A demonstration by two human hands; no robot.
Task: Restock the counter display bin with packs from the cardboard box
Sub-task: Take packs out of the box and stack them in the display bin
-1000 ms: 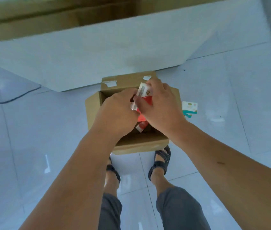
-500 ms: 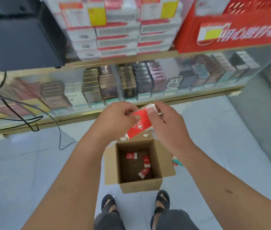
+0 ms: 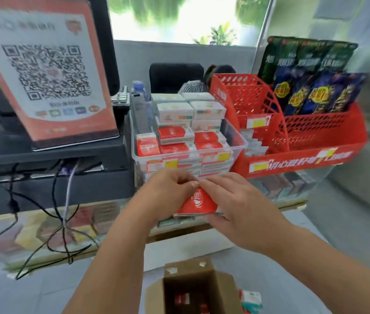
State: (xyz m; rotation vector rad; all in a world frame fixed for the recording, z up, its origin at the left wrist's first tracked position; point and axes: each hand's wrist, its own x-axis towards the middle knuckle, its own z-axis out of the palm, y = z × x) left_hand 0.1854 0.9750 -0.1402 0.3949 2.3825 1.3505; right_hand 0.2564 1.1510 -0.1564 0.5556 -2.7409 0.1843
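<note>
The left hand and right hand both pinched one red pack between them. The clear bin sat just above the hands, piled high. It seemed best to lift the pack over the rim and lay it flat on top. The cardboard box waited below the hands. A red basket crowded the right, and wires hung on the left.

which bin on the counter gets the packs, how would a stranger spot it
Start at the QR code sign; the bin stands just to its right, beside the red mesh basket. It is the only clear plastic one, stacked with red and white packs like the red pack that the left hand and right hand hold.
</note>
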